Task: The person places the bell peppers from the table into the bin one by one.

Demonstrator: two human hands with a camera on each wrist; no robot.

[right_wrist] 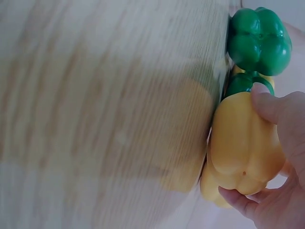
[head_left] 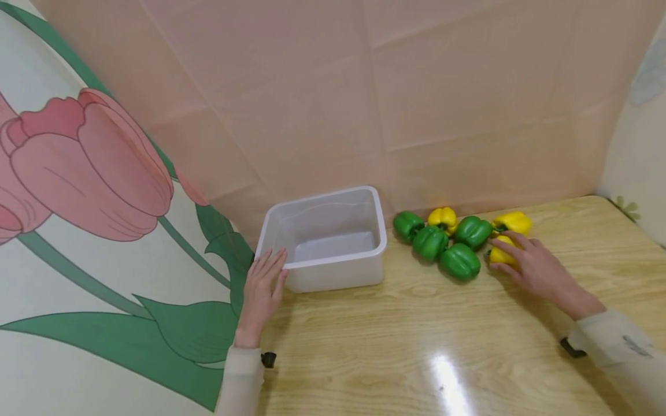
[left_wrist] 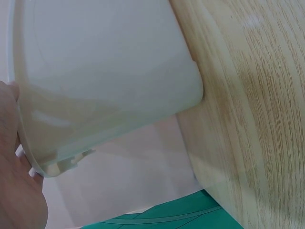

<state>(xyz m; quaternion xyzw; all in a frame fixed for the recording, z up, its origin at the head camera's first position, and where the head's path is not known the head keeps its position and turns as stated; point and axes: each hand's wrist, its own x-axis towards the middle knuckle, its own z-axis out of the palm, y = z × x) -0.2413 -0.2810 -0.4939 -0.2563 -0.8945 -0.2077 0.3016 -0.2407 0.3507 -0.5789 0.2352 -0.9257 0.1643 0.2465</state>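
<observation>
A pale grey plastic bin (head_left: 333, 274) stands upright on the table, with bare floor showing inside. At its front left corner my left hand (head_left: 262, 289) holds the rim, fingers over the edge and thumb at the front. The left wrist view shows the bin's outer wall (left_wrist: 109, 62) close up. On the right, my right hand (head_left: 538, 271) grips a yellow bell pepper (right_wrist: 245, 138), thumb on one side and fingers on the other. Another yellow bell pepper (head_left: 514, 222) lies just behind it. Beside that hand sits a green bell pepper (head_left: 460, 263).
More green bell peppers, among them one at the left (head_left: 408, 224), and a yellow one (head_left: 442, 218) cluster between bin and right hand. A pinkish cloth (head_left: 333, 104) hangs behind the wooden table (head_left: 364, 346). A wall with painted tulips (head_left: 88, 167) is at the left.
</observation>
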